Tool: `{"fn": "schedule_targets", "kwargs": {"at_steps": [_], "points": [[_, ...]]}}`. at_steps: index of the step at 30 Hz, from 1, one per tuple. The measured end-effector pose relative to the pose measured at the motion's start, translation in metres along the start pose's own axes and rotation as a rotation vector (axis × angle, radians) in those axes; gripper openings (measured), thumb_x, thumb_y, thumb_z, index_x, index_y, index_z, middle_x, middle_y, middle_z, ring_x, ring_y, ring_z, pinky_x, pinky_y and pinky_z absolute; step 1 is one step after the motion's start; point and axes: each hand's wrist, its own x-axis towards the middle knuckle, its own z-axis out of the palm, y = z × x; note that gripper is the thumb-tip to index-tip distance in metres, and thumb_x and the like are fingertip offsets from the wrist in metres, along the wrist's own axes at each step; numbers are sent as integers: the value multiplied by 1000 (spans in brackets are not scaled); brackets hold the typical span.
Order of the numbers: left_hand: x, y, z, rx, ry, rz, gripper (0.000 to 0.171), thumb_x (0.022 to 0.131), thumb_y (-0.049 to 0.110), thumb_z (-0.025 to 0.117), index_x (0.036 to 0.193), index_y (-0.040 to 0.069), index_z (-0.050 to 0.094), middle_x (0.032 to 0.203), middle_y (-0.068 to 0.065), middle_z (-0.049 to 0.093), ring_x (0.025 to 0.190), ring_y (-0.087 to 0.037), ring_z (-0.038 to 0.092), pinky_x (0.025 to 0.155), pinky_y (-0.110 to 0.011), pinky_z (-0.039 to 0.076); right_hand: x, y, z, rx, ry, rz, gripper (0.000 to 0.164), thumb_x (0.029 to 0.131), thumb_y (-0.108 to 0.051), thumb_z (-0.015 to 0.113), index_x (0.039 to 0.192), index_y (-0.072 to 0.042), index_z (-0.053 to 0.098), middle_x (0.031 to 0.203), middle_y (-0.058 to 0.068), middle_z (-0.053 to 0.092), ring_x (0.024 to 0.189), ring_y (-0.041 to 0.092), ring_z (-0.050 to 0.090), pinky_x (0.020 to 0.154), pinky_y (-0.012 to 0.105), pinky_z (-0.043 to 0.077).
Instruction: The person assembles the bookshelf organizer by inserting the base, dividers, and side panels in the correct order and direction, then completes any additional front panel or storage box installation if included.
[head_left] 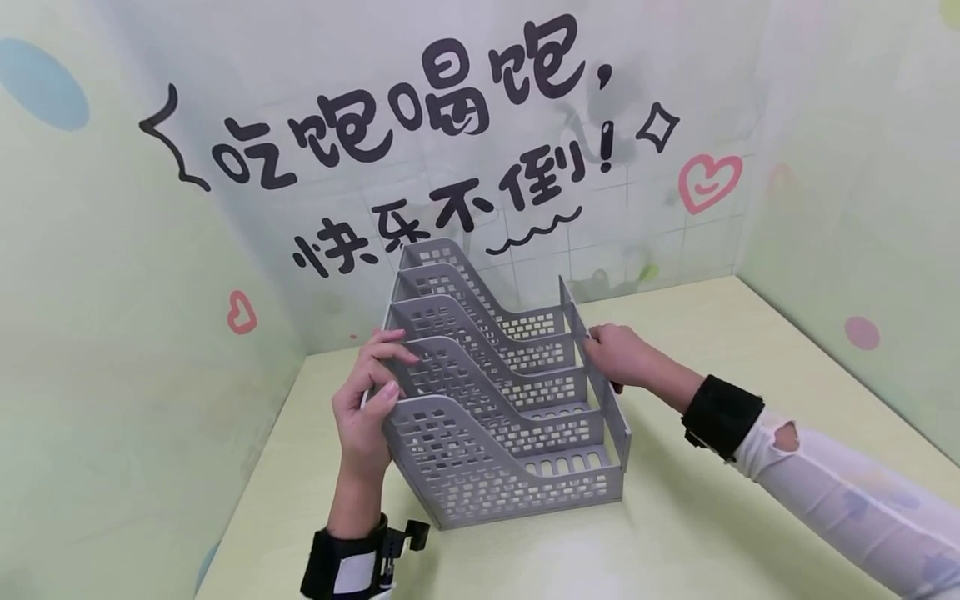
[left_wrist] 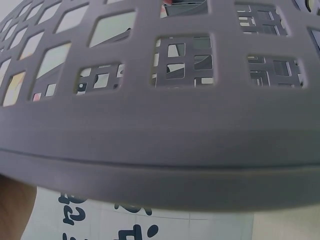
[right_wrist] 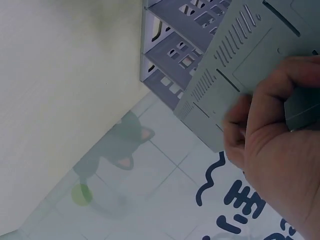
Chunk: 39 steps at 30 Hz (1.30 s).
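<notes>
A grey plastic magazine file organizer (head_left: 480,458) with several slots and perforated, sloping dividers stands on the table in the head view. My left hand (head_left: 365,412) grips its tall back side, the thumb over the edge of the nearest panel and the fingers reaching over toward the slots. In the left wrist view the perforated grey wall (left_wrist: 150,120) fills most of the picture. At the low front side, my right hand (head_left: 621,357) holds the long front panel (head_left: 603,392). Slits and slots mark this panel's outer face (right_wrist: 235,75) in the right wrist view, with curled fingers (right_wrist: 270,100) against it.
A pale wooden table (head_left: 690,492) lies under the organizer. Behind it rises a white wall (head_left: 645,225) with large black characters and a pink heart. Side walls with coloured spots close in at left and right. Black bands (head_left: 723,417) circle both wrists.
</notes>
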Motion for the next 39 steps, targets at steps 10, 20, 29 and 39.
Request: {"fn": "schedule_targets", "kwargs": {"at_steps": [10, 20, 29, 39], "points": [[2, -1, 0, -2, -3, 1, 15, 83, -4, 46, 69, -3, 50, 106, 0, 73, 131, -32, 56, 135, -53, 14, 6, 5, -2, -2, -92, -20, 65, 116, -27, 29, 172, -11, 1, 64, 14, 64, 42, 16, 56, 48, 33, 52], [3, -3, 0, -6, -6, -5, 14, 83, -4, 46, 69, -2, 50, 106, 1, 73, 131, -32, 56, 134, -52, 15, 8, 18, 11, 45, -51, -11, 89, 108, -65, 45, 173, -20, 5, 83, 21, 74, 53, 20, 64, 56, 39, 58], [5, -4, 0, -11, -6, 6, 14, 82, -4, 45, 70, -3, 51, 106, 0, 73, 130, -32, 56, 133, -53, 16, 7, 33, 30, 17, 24, 23, 107, 93, -81, 57, 173, -29, 8, 151, 37, 55, 100, 31, 75, 75, 36, 58], [5, -4, 0, -22, -4, -4, 14, 83, -3, 46, 70, -4, 51, 105, 0, 72, 130, -31, 55, 134, -53, 15, 9, 53, 55, -54, 37, 46, 105, 94, -86, 48, 173, -28, 10, 153, 41, 50, 141, 50, 56, 114, 58, 49]]}}
